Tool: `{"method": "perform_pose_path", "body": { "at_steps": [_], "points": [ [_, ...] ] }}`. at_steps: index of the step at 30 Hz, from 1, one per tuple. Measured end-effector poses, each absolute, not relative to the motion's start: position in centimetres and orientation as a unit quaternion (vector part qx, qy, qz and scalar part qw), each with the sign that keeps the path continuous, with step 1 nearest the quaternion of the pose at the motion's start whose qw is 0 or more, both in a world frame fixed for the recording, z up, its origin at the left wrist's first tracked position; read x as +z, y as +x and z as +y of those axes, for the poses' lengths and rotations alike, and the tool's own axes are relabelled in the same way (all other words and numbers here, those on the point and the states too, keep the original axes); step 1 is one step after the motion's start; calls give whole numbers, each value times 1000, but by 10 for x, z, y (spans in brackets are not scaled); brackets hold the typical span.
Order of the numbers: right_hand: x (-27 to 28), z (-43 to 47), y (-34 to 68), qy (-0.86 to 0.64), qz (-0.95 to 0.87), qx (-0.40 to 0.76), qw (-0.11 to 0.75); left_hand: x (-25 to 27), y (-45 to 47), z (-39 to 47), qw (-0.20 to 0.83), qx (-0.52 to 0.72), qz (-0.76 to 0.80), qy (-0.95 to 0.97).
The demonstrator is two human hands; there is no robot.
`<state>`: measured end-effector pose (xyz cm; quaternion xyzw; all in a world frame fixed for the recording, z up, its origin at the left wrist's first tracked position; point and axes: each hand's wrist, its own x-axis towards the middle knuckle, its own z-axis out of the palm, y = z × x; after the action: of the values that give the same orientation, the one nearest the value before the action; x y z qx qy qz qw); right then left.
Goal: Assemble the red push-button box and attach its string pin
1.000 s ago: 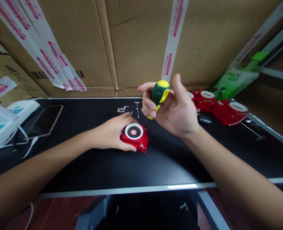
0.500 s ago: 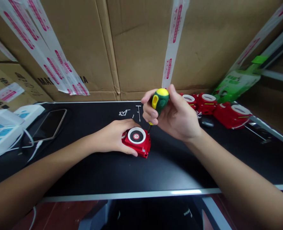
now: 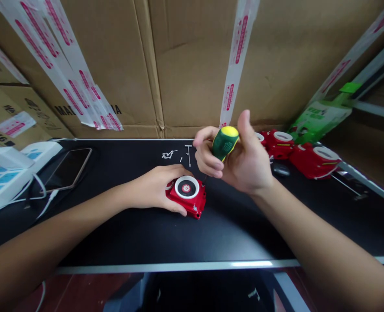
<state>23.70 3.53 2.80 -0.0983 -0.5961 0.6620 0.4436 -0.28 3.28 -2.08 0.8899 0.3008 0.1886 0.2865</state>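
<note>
Mid-frame, my left hand (image 3: 154, 187) grips the red case (image 3: 190, 202) while my right hand (image 3: 244, 167), thumb now lifted away, finger-holds the screwdriver (image 3: 224, 144), apparently regripping between turns.

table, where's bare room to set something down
Between the red device and the near edge of the table; also farther back, between phone and metal bits. Crowded: left end, with power strip; far right, with red units and bottle.

Two hands (image 3: 153, 187), one screwdriver (image 3: 225, 144), four red devices (image 3: 188, 193)
</note>
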Motion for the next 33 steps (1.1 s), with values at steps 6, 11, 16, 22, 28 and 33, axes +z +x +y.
{"method": "perform_pose_path", "body": {
  "at_steps": [6,11,16,22,28,33],
  "points": [
    [27,36,234,-124,-594,655,451,-21,-3,33,277,197,290,895],
    [24,33,234,-151,-587,622,496,-18,-1,31,286,192,278,897],
    [21,36,232,-166,-573,559,576,-14,1,28,288,187,282,896],
    [23,36,226,-113,-569,597,554,-16,0,29,303,191,284,889],
    [24,37,231,-114,-586,630,497,-18,0,30,294,190,277,895],
    [22,36,232,-122,-574,612,530,-16,1,30,293,183,286,894]
  ]
}}
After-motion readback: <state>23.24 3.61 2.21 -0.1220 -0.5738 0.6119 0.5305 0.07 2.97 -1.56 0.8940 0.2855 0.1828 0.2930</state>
